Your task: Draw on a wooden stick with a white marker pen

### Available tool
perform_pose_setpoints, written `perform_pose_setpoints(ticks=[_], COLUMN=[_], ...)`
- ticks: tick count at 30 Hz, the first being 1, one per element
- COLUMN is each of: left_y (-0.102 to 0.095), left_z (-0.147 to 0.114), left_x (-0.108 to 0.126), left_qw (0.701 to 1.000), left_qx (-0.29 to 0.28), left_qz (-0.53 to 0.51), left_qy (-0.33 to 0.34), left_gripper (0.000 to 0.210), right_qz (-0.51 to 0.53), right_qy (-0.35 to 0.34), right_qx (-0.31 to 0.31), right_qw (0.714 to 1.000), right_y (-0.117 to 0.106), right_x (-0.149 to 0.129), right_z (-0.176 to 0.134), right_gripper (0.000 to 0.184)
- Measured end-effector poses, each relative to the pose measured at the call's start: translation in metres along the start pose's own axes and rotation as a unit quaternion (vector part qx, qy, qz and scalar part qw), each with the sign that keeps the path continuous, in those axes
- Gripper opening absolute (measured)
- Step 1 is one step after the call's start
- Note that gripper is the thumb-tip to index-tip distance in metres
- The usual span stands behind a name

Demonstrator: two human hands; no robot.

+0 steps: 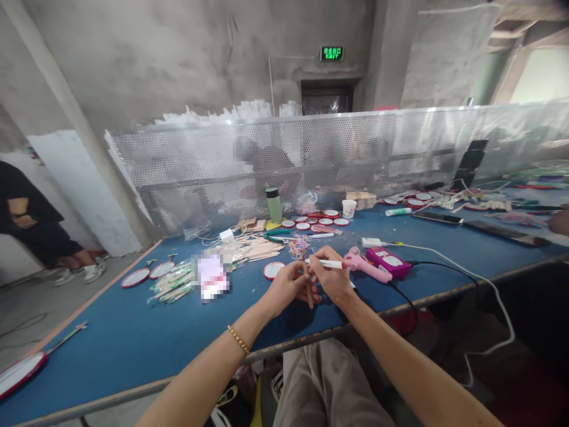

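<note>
My left hand (287, 286) is closed around a flat wooden craft stick (310, 295), which stands nearly upright over the front part of the table. In my right hand (332, 283) is a white marker pen (331, 264) with a red end, its other end close to the top of the stick. Whether the tip touches the wood I cannot tell. Just beyond my left hand lies a round white disc (272, 271) with a red rim. A pink glue gun (368, 266) rests right of my right hand, beside a purple box (388, 263) with a cable.
Loose craft sticks (262, 249), a tangle of coloured bands (300, 246) and several red-rimmed discs (326, 221) lie behind my hands. A green bottle (274, 206) and a paper cup (349, 208) stand before the perforated metal screen (200, 172). Phones (507, 233) lie at right.
</note>
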State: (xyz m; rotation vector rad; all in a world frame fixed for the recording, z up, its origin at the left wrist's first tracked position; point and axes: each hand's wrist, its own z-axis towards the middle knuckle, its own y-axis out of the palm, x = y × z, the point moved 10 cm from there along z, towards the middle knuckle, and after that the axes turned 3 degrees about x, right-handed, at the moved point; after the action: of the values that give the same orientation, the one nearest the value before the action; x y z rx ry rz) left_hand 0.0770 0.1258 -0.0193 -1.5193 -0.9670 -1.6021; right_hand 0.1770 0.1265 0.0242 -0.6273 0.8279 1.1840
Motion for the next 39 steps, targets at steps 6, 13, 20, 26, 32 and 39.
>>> perform_pose_setpoints(ticks=[6,13,20,26,32,39], left_y=[0.0000,-0.0008,0.0002,0.0017,0.0009,0.0006], left_z=[-0.0002,0.0012,0.0012,0.0001,0.0008,0.0008], left_x=[0.0010,-0.0009,0.0000,0.0011,-0.0001,-0.0004], left_qw=[1.000,1.000,1.000,1.000,1.000,1.000], left_qx=[0.001,0.002,0.000,-0.005,-0.003,-0.003], left_qz=[0.007,0.014,0.015,0.010,0.011,0.009], left_qy=[0.004,0.006,0.007,0.005,0.005,0.004], left_gripper=[0.035,0.033,0.033,0.035,0.034,0.034], right_qz=[-0.004,-0.003,-0.004,0.001,-0.004,-0.005], right_qy=[-0.004,-0.012,-0.016,-0.004,-0.013,-0.010], right_qx=[-0.004,-0.015,-0.013,0.003,-0.004,-0.005], right_qw=[1.000,1.000,1.000,1.000,1.000,1.000], right_y=[0.0006,0.0031,0.0026,0.0002,0.0011,0.0011], right_x=[0.0001,-0.0058,-0.0030,-0.0027,-0.0039,0.0002], right_z=[-0.0002,-0.0009,0.0000,-0.0001,-0.0003,-0.0001], right_gripper=[0.024,0.027,0.026,0.029,0.027,0.029])
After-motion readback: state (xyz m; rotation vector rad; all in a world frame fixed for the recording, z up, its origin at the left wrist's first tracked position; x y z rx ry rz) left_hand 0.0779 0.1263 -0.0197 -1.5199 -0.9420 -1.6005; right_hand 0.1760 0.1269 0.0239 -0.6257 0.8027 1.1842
